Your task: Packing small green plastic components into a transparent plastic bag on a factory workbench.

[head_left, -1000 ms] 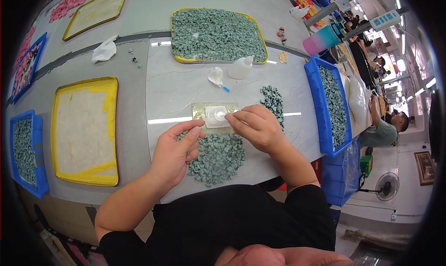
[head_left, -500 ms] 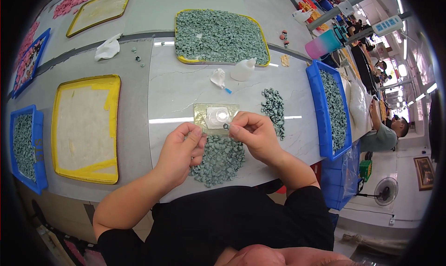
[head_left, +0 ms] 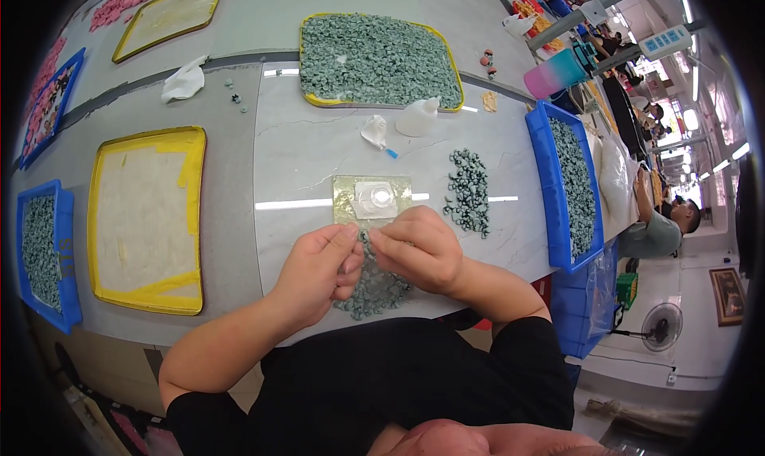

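Above the near edge of a pale green pad, my two hands meet fingertip to fingertip. My left hand is closed in a pinch, and what its fingertips hold is mostly hidden. My right hand also pinches, on a small dark green piece that the fingers largely cover. A clear round dish on a white square rests on the pad. Below my hands lies a pile of small grey-green pieces, partly covered by them. Darker, glossy green pieces form a heap to the right.
A yellow-rimmed tray of green pieces stands at the back, with a white squeeze bottle and crumpled tissue before it. Blue bins flank the work area. Left is a yellow-edged tray. A co-worker is at far right.
My right hand has moved left and slightly down, bringing its fingertips to the left hand's. The dark green piece seen in its pinch is now mostly covered. The left hand has shifted slightly right.
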Demonstrator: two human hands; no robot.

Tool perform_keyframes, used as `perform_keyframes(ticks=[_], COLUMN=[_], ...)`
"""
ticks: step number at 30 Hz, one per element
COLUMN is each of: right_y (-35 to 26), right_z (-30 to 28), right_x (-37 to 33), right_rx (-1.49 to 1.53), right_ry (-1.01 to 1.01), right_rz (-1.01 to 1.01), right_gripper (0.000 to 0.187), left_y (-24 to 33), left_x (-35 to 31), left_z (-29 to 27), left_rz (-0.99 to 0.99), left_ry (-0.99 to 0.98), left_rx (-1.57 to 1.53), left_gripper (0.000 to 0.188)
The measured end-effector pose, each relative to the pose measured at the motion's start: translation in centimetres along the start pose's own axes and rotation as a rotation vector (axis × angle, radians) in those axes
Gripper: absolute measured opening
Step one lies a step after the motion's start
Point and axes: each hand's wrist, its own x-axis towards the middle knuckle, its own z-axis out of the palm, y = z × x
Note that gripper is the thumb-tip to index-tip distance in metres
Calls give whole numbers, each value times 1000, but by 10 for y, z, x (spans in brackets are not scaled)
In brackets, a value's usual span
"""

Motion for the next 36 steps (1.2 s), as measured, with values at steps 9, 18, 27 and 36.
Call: perform_keyframes(ticks=[9, 18, 27, 36], right_y=[1, -4, -7, -13], right_z=[6, 16, 6, 11], right_x=[4, -1, 5, 2], right_rx=[-38, 361, -50, 104], right_ry=[79, 179, 68, 172], right_rz=[-164, 168, -201, -62], right_gripper=[27, 30, 28, 26], left_y=[-2, -2, -11, -12], left_x=[-7, -14, -15, -16], left_z=[3, 7, 5, 8], left_rz=[84, 84, 202, 373], left_ry=[-17, -108, -32, 36], left_rx=[66, -38, 94, 320], left_gripper=[23, 25, 24, 21])
